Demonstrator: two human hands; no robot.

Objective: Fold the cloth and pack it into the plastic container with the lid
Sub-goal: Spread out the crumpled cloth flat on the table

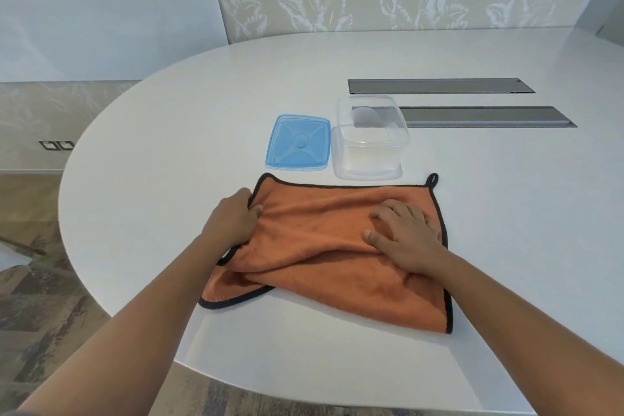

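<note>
Head view is showing one orange cloth (331, 253), one blue lid (297, 142) and one clear container (369, 145) lying on the white tabletop (169, 132). Cloth is sitting centre, partly folded; lid at 11 o'clock from it, container at 12, just beside each other. Left hand (233, 219) is pinching the cloth's left edge with curled fingers. Right hand (405, 233) is pressing flat, fingers spread. No writing is readable.

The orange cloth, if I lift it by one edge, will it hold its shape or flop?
The orange cloth will probably flop: it already lies in soft wrinkles, bunching where the left hand grips it. Its plush pile suggests little slipping. The right hand presses it flat easily, so likely light.
</note>
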